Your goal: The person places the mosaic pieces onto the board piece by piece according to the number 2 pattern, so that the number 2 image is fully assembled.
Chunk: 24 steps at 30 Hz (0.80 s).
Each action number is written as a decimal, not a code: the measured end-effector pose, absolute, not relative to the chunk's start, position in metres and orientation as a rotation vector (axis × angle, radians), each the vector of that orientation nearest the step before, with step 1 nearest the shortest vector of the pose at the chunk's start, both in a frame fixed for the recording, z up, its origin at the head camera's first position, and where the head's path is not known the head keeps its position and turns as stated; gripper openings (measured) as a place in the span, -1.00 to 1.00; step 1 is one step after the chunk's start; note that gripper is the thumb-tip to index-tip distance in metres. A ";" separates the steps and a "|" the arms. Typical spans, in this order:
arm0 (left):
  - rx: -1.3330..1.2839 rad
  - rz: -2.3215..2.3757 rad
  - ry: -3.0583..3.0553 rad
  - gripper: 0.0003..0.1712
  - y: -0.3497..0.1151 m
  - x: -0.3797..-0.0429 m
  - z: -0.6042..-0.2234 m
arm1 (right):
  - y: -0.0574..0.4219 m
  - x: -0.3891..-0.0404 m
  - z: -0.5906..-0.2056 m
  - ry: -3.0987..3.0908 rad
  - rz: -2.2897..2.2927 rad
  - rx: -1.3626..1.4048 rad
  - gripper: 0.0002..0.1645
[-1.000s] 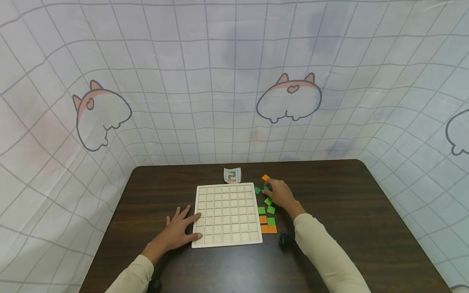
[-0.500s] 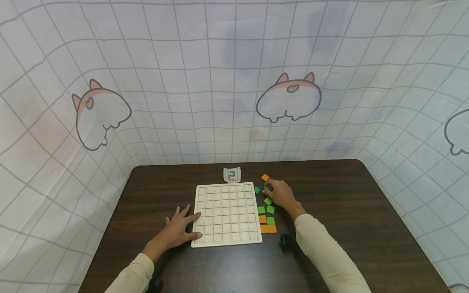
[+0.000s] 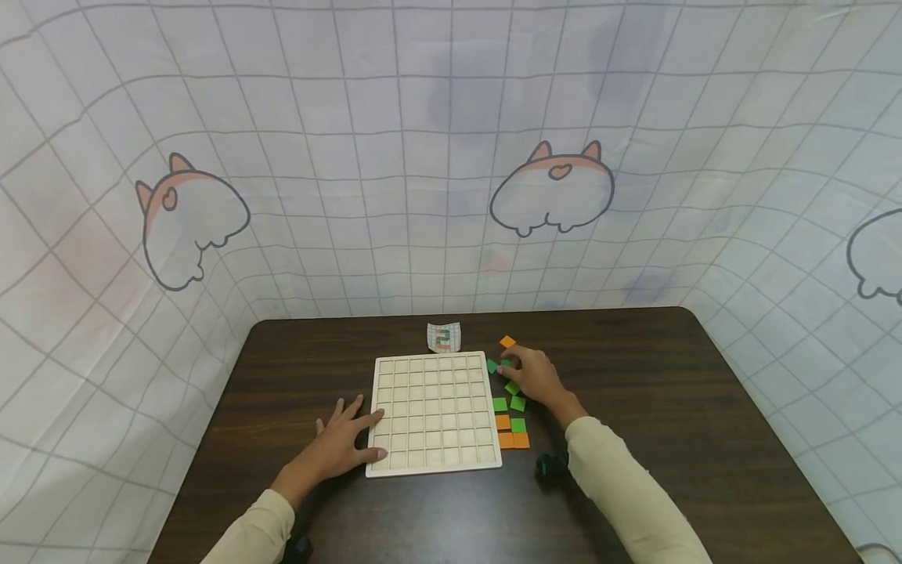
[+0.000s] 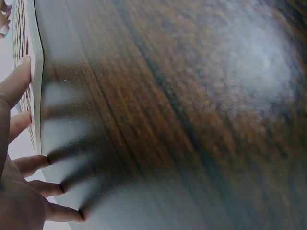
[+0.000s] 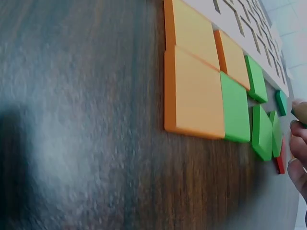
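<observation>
My left hand [image 3: 338, 442] lies spread at the left edge of a pale square grid board [image 3: 435, 413]. Its thumb and index finger rest on the rim, while the other fingers [image 4: 31, 165] touch the table beside it. Just past the board's right edge, my right hand [image 3: 537, 377] pinches a dark green square tile [image 3: 506, 363] between thumb and fingers; the hand covers part of it. Another dark green tile [image 3: 492, 366] lies to its left. An orange tile [image 3: 507, 341] sits beyond the fingertips. In the right wrist view, only fingertips [image 5: 298, 143] show at the right edge.
Light green tiles [image 3: 517, 403] and orange tiles [image 3: 521, 440] lie along the board's right side. A red tile [image 5: 280, 158] shows near the right fingers. Behind the board is a small curled pattern card [image 3: 443, 338]. A patterned curtain [image 3: 395, 196] surrounds the dark wood table [image 3: 634, 368].
My right hand has shifted slightly left toward the board, and the dark green tile at its fingertips moved with it. The left hand stays put. The head view has shifted a little.
</observation>
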<state>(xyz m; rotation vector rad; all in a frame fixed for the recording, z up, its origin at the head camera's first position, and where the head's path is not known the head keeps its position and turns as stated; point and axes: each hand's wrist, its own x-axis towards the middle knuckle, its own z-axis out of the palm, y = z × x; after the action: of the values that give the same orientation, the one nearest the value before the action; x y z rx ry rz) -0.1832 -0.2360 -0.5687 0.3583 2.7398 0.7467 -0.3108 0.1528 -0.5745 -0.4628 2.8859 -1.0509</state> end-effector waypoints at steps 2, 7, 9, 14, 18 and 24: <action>0.356 0.745 2.740 -0.09 -0.236 -0.183 -0.568 | 0.150 -0.310 -0.575 2.874 -1.083 -0.455 -0.60; 0.354 0.744 2.738 -0.09 -0.236 -0.182 -0.568 | 0.142 -0.308 -0.570 2.846 -1.180 -0.448 -0.62; 0.351 0.743 2.737 -0.09 -0.236 -0.182 -0.568 | 0.139 -0.307 -0.568 2.832 -1.223 -0.455 -0.63; 0.340 0.731 2.733 -0.08 -0.235 -0.183 -0.567 | 0.132 -0.304 -0.566 2.796 -1.290 -0.439 -0.63; 0.345 0.733 2.734 -0.09 -0.236 -0.182 -0.567 | 0.128 -0.303 -0.563 2.782 -1.308 -0.416 -0.63; 0.355 0.742 2.742 -0.09 -0.235 -0.182 -0.567 | 0.124 -0.301 -0.563 2.737 -1.326 -0.366 -0.63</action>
<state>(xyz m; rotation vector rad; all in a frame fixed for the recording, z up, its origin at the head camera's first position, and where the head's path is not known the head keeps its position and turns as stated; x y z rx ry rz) -0.1820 -0.2346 -0.5665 0.3552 2.7420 0.7417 -0.3014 0.1237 -0.5627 -0.3660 2.7367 -1.3261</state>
